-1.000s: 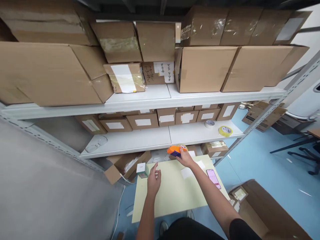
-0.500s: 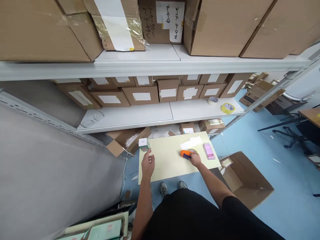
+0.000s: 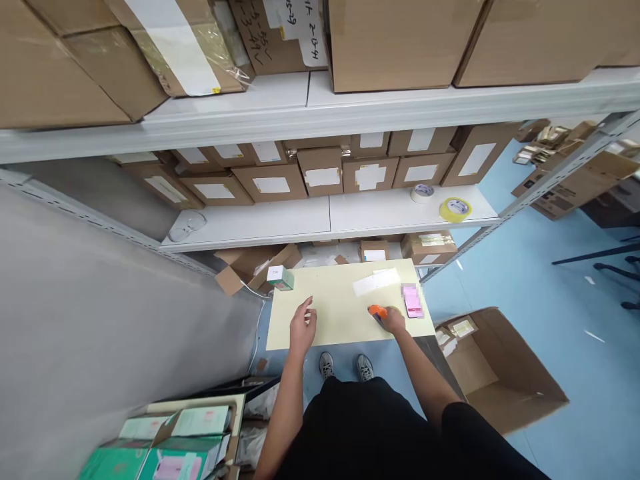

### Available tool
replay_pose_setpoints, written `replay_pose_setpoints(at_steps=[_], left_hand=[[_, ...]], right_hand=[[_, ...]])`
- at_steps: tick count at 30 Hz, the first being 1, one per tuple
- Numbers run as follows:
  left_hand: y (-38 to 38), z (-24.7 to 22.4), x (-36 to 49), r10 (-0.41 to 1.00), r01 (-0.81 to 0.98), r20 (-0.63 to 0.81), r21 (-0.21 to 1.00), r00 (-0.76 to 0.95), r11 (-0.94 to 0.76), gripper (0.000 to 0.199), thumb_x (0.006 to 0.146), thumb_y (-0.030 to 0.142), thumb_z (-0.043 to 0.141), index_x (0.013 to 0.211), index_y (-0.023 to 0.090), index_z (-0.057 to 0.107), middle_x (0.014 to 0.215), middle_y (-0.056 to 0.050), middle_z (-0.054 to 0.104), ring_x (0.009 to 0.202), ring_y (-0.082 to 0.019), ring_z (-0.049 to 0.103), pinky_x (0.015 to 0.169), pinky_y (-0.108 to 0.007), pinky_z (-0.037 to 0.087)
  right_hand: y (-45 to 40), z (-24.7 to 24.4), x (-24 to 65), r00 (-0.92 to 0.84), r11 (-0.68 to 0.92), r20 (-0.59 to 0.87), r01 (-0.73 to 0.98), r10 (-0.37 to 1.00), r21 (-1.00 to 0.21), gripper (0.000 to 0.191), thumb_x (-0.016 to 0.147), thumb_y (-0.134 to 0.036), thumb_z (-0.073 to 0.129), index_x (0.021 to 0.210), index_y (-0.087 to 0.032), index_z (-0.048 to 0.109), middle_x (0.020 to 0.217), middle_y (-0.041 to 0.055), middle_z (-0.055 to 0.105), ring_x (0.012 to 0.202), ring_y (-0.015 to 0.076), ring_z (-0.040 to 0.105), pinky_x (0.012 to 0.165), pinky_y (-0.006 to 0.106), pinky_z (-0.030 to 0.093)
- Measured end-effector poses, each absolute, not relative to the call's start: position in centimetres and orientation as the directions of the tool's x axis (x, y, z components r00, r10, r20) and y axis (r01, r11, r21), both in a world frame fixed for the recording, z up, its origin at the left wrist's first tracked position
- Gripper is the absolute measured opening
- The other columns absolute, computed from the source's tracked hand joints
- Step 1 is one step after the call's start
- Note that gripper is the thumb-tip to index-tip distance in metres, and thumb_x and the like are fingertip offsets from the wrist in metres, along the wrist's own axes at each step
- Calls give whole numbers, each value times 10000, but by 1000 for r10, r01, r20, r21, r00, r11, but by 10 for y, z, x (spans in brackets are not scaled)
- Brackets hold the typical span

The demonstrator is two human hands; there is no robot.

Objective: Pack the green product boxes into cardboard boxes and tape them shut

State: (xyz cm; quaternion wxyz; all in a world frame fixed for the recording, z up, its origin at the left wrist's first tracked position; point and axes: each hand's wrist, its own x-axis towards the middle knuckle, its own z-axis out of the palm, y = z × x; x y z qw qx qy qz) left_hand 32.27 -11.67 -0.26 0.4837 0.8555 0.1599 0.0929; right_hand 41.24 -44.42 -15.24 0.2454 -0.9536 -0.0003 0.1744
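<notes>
On the pale yellow tabletop [image 3: 335, 320], my right hand [image 3: 393, 320] is wrapped round an orange and dark blue tool [image 3: 378, 311], which looks like a tape dispenser. My left hand [image 3: 303, 327] is over the left part of the tabletop, fingers apart and holding nothing. A small white and green box [image 3: 281, 278] stands at the back left corner, beyond my left hand. White paper strips [image 3: 375, 281] lie behind the tool. To the right of my right hand is a pink item [image 3: 413, 301], partly blurred.
A shelf [image 3: 280, 225] behind the table holds labelled cartons, a white tape roll [image 3: 423, 193] and a yellow tape roll [image 3: 455, 209]. An open carton [image 3: 500, 367] stands on the floor at right. Green boxes [image 3: 165, 443] are at the lower left.
The view has shifted. My right hand has turned the orange tool and drawn it nearer the table's front edge. My left hand has moved right, away from the small box.
</notes>
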Motion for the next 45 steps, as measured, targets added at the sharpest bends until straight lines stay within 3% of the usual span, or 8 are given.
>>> replay_pose_setpoints(at_steps=[3, 7, 10, 15, 22, 32, 39, 45], left_hand=[[-137, -7, 315, 353, 197, -10, 845, 936, -498, 423, 977, 360, 508, 1357, 222, 635, 1323, -124, 678, 1067, -206, 690, 837, -341, 604], [-151, -10, 299, 338, 208, -25, 831, 941, -516, 435, 979, 356, 513, 1380, 231, 625, 1343, -121, 670, 1118, -215, 689, 849, -347, 606], [-153, -6, 282, 371, 222, -14, 822, 928, -524, 448, 981, 338, 511, 1406, 243, 614, 1362, -113, 668, 1164, -217, 678, 892, -362, 602], [-140, 12, 237, 500, 261, 57, 799, 864, -542, 446, 971, 306, 527, 1397, 232, 635, 1374, -107, 682, 1289, -243, 625, 1088, -450, 521], [-107, 35, 105, 741, 366, 170, 784, 650, -501, 448, 958, 299, 551, 1389, 238, 654, 1423, -101, 659, 1341, -249, 592, 1189, -472, 424], [-88, 30, -183, 952, 468, 221, 832, 212, -298, 455, 961, 310, 562, 1400, 218, 641, 1471, -117, 618, 1385, -259, 558, 1189, -467, 426], [-98, 13, -372, 980, 425, 175, 897, -94, -119, 478, 953, 324, 578, 1416, 216, 628, 1490, -127, 595, 1383, -264, 556, 1114, -437, 501], [-107, 4, -483, 950, 369, 90, 929, -299, 28, 511, 942, 344, 602, 1436, 215, 614, 1495, -137, 591, 1365, -279, 570, 1098, -437, 516]], right_hand=[[-433, -132, 428, 927, -847, -352, -81, 130, -526, 400, 903, -304, 577, 1244, -124, 682, 1199, 202, 748, 1157, 329, 697, 930, 429, 555], [-404, -99, 439, 952, -672, -137, 88, 275, -735, 546, 920, -312, 542, 1440, -151, 578, 1438, 157, 639, 1363, 300, 576, 1144, 463, 456], [-377, -75, 435, 921, -540, -18, 211, 388, -815, 615, 926, -357, 549, 1518, -196, 507, 1523, 124, 574, 1430, 288, 514, 1209, 506, 397], [-320, -34, 408, 758, -340, 86, 387, 646, -857, 638, 939, -393, 579, 1554, -268, 466, 1617, 90, 472, 1517, 272, 409, 1245, 534, 345], [-216, 12, 314, 473, -76, 189, 487, 861, -870, 630, 945, -477, 592, 1528, -252, 510, 1604, 115, 486, 1504, 279, 427, 1228, 506, 373], [-101, 16, 64, 152, 97, 190, 478, 970, -873, 613, 932, -518, 566, 1468, -221, 575, 1554, 144, 538, 1455, 303, 483, 1138, 502, 469], [-53, 5, -114, -87, 191, 170, 487, 982, -852, 576, 944, -477, 540, 1471, -248, 574, 1561, 128, 533, 1450, 310, 488, 1118, 526, 484], [-16, 3, -236, -233, 253, 161, 452, 959, -855, 586, 949, -483, 544, 1475, -225, 565, 1579, 144, 506, 1471, 305, 459, 1148, 526, 454]])
